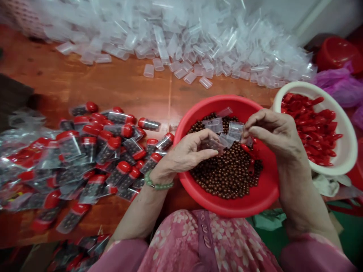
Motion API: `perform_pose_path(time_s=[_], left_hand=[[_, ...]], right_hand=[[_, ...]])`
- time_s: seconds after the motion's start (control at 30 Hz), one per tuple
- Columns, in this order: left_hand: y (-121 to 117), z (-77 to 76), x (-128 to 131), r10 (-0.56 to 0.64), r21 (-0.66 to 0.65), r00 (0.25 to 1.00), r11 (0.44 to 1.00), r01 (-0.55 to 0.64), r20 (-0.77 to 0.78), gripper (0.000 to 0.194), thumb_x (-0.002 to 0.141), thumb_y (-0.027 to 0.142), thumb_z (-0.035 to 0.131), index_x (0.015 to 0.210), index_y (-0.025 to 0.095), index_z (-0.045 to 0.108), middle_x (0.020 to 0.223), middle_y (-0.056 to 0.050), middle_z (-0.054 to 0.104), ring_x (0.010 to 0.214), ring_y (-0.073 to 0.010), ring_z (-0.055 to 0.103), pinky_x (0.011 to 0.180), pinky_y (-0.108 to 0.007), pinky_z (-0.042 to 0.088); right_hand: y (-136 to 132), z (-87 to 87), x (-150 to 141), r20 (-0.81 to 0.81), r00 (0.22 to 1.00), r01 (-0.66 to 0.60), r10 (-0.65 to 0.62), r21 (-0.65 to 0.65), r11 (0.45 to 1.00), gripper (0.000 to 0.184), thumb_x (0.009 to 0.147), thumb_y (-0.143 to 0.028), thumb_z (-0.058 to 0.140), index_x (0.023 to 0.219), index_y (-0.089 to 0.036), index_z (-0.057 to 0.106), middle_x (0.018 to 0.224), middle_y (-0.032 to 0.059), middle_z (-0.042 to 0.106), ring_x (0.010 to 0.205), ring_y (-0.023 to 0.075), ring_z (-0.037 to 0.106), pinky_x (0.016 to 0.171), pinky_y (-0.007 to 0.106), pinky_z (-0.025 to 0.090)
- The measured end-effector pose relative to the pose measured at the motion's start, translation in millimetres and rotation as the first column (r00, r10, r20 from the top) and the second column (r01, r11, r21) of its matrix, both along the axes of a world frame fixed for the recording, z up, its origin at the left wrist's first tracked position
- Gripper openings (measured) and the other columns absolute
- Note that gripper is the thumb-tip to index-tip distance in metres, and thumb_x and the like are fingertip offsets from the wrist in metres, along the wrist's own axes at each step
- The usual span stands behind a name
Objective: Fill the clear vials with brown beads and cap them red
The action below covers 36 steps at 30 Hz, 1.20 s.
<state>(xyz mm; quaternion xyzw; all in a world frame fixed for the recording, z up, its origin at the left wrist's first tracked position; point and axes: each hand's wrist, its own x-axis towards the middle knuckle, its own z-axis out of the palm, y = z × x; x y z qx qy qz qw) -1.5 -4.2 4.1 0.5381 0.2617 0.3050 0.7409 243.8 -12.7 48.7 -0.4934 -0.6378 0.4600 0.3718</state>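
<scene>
My left hand (187, 151) curls around a clear plastic tube (211, 145) with dark contents, over the red basin (227, 208). Brown round beads (224, 175) fill the basin's bottom. Several empty clear tubes (213, 124) lie on them, and small red plastic pieces (252, 166) rest at the beads' right side. Above these pieces my right hand (276, 132) has its thumb and fingers pinched together. A small see-through bit shows beneath its fingertips, but whether they hold it, I cannot tell.
A white bowl (350, 151) of red plastic pieces stands right of the basin. Filled tubes with red caps (93, 151) are piled on the left of the brown table (119, 85). A large heap of empty clear tubes (198, 41) spreads along the back. Purple plastic bags (337, 85) lie far right.
</scene>
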Motion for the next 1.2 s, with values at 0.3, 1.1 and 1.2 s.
perform_pose_path(time_s=[0.3,1.1,1.2], left_hand=[[-1,-1.4,-1,0.077,0.038,0.997,0.996,-0.077,-0.014,0.024,0.089,0.031,0.07,0.103,0.017,0.057,0.097,-0.005,0.072,0.084,-0.0135,0.067,0.076,-0.025,0.052],[-2,1.5,1,0.067,-0.209,0.992,0.977,-0.044,0.103,0.034,0.085,0.041,0.074,0.098,0.016,0.055,0.103,-0.008,0.071,0.098,-0.0192,0.07,0.089,-0.034,0.053],[-3,-0.2,1,0.077,-0.311,0.974,0.95,-0.008,0.211,0.043,0.081,0.045,0.08,0.099,0.016,0.054,0.105,-0.009,0.073,0.101,-0.0201,0.072,0.092,-0.034,0.054]], right_hand=[[3,-25.6,33,0.876,0.282,-0.142,0.391,-0.365,0.92,0.016,0.093,-0.024,0.054,0.09,-0.019,0.069,0.082,0.0074,0.073,0.074,0.0194,0.067,0.064,0.03,0.042],[1,-25.1,-28,-0.312,0.91,0.263,-0.272,-0.073,0.962,0.031,0.069,-0.041,0.088,0.092,-0.027,0.072,0.089,0.0003,0.08,0.073,0.0154,0.074,0.066,0.026,0.061],[5,-28.7,-34,-0.316,0.919,0.256,-0.235,0.028,0.966,0.023,0.074,-0.035,0.085,0.092,-0.027,0.073,0.089,-0.0002,0.081,0.071,0.014,0.074,0.064,0.024,0.06]])
